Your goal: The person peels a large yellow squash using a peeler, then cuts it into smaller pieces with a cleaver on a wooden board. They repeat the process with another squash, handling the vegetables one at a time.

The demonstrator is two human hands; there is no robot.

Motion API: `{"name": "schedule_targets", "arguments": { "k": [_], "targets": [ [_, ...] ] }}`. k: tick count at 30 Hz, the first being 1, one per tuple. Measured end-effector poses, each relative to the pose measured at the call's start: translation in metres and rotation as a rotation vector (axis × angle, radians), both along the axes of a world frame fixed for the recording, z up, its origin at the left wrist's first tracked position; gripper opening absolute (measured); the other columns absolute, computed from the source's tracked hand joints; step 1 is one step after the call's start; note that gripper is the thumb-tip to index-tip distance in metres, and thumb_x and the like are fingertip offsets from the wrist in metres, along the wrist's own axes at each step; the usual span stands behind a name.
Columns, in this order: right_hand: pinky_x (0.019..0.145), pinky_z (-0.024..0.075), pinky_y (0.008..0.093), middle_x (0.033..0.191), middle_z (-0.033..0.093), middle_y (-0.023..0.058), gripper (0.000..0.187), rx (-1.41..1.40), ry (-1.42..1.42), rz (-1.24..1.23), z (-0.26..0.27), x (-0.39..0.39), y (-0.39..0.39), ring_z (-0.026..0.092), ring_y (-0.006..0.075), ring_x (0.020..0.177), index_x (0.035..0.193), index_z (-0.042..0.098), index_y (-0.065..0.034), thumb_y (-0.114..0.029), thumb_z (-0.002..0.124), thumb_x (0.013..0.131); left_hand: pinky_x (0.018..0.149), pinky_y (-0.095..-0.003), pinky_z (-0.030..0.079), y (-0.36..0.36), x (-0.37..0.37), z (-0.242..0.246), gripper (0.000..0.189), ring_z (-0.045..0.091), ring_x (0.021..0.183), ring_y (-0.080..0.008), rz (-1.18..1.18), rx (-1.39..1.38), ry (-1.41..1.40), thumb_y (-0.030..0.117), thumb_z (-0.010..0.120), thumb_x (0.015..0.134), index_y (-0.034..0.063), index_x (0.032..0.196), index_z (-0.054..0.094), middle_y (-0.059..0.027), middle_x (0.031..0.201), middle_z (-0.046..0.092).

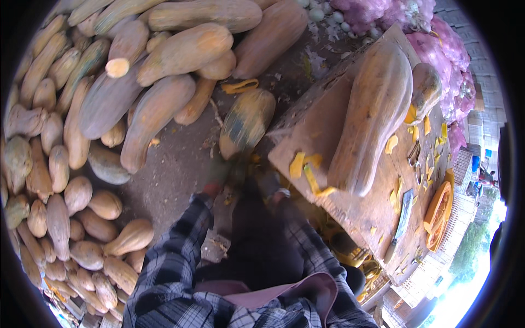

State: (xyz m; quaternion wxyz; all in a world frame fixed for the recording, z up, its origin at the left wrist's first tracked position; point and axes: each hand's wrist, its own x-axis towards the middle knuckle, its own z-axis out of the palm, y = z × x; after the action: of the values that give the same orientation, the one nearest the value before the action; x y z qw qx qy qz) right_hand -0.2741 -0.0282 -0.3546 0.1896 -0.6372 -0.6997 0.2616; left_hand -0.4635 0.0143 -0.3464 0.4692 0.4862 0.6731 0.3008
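My left hand (219, 171), dark and blurred below a red cuff, is at the lower end of a mottled green and tan squash (248, 121). Whether its fingers grip the squash is unclear. To the right, beside the wooden table's near corner, my right hand (268, 183) is also dark and blurred, its fingers hard to make out. A large, long tan squash (371, 110) lies on the wooden table (352, 217). Further along the tabletop lie a broad-bladed knife (404, 217), a metal peeler-like tool (416, 164) and cut orange squash pieces (439, 209).
A big heap of squashes (88, 201) fills the left and upper left. A smaller squash (425, 88) and yellow peelings (297, 165) are on the table. Pink mesh sacks (439, 49) stand behind it. An orange strip (240, 86) lies on the floor, with more peelings below the table.
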Motion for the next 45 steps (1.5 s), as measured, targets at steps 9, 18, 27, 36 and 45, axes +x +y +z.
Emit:
{"name": "schedule_targets", "arguments": {
  "k": [9, 18, 27, 36, 45],
  "targets": [
    [0.095, 0.0491, 0.0412, 0.122, 0.062, 0.0212, 0.079, -0.479, 0.511, -0.442, 0.008, -0.047, 0.04, 0.06, 0.0341, 0.112, 0.14, 0.041, 0.0012, -0.042, 0.075, 0.083, 0.114, -0.0415, 0.034, 0.018, -0.023, -0.031, 0.067, 0.042, 0.136, -0.037, -0.061, -0.436, -0.116, 0.014, 0.054, 0.095, -0.001, 0.153, 0.025, -0.0255, 0.153, 0.034],
    [0.095, 0.0483, 0.0442, 0.125, 0.058, 0.0268, 0.096, -0.519, 0.445, -0.297, 0.09, -0.064, 0.039, 0.059, 0.0392, 0.113, 0.142, 0.038, 0.0035, -0.051, 0.078, 0.074, 0.111, -0.0394, 0.037, 0.002, -0.033, -0.024, 0.06, 0.045, 0.132, -0.0324, -0.036, -0.361, -0.101, 0.018, 0.053, 0.097, 0.0004, 0.15, 0.031, -0.0217, 0.147, 0.04],
    [0.088, 0.0515, 0.0452, 0.116, 0.063, 0.0288, 0.108, -0.261, 0.356, 0.018, 0.208, -0.067, 0.024, 0.064, 0.0415, 0.102, 0.146, 0.035, 0.0031, -0.052, 0.083, 0.066, 0.109, -0.0374, 0.04, 0.0, -0.076, 0.034, 0.053, 0.049, 0.128, -0.0279, 0.093, -0.336, -0.432, 0.021, 0.053, 0.099, 0.0019, 0.146, 0.038, -0.0179, 0.142, 0.047],
    [0.085, 0.0547, 0.0372, 0.138, 0.054, 0.0155, 0.104, 0.047, 1.199, -0.042, 0.378, 0.016, -0.002, 0.062, 0.0212, 0.108, 0.155, 0.024, -0.0068, -0.013, 0.085, 0.071, 0.107, -0.0354, 0.042, 0.038, -0.076, 0.228, 0.047, 0.052, 0.124, -0.0234, -0.132, -0.262, -0.984, 0.025, 0.052, 0.101, 0.0034, 0.143, 0.044, -0.0141, 0.137, 0.053],
    [0.099, 0.0511, 0.0458, 0.14, 0.05, 0.0163, 0.079, 0.571, 2.001, -0.507, 0.365, 0.139, -0.13, 0.056, 0.0295, 0.123, 0.149, 0.03, -0.0058, -0.041, 0.07, 0.091, 0.105, -0.0334, 0.045, 0.045, 0.111, 0.358, 0.046, 0.055, 0.12, -0.0192, -0.781, -0.496, -1.128, 0.029, 0.054, 0.102, 0.004, 0.14, 0.05, -0.0109, 0.132, 0.058]
  ]
}}
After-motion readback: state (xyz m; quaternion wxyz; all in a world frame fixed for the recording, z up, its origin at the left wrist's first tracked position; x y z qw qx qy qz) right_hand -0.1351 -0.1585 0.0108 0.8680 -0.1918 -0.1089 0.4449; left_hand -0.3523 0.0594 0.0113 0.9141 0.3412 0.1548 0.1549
